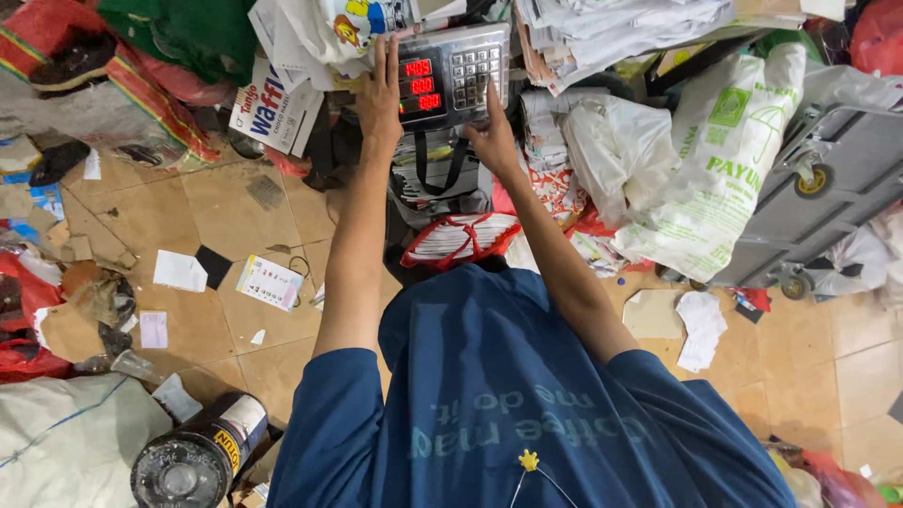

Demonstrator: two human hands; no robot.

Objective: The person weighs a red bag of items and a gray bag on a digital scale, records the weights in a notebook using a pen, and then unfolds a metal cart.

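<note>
**Reading and keying a digital weighing scale amid sorted paper waste**

While both arms reach forward toward twelve o'clock, the person's hands meet at a grey digital scale head (451, 73) with red lit displays and a keypad, which sits near the top centre of the head view. The left hand (379, 99) lies flat against the display side at about eleven o'clock, fingers extended and closed on nothing, steadying the housing. The right hand (491, 139) rests at the keypad's lower edge, at about one o'clock, one finger raised onto the keys (478, 68); its grip is loose and holds nothing. Below the scale head hangs a dark-strapped load of stacked paper (437, 179), and a red-rimmed bag of papers (461, 240) stands just in front of the body. White printed sacks (701, 179) lie at two o'clock, a grey wheeled cart (828, 188) at three, a dark tin can (193, 456) on the tiled floor (226, 226) at eight. The step in hand appears to be entering or checking a weight; the next move would call for a light, accurate key press while the housing is held level.
</note>
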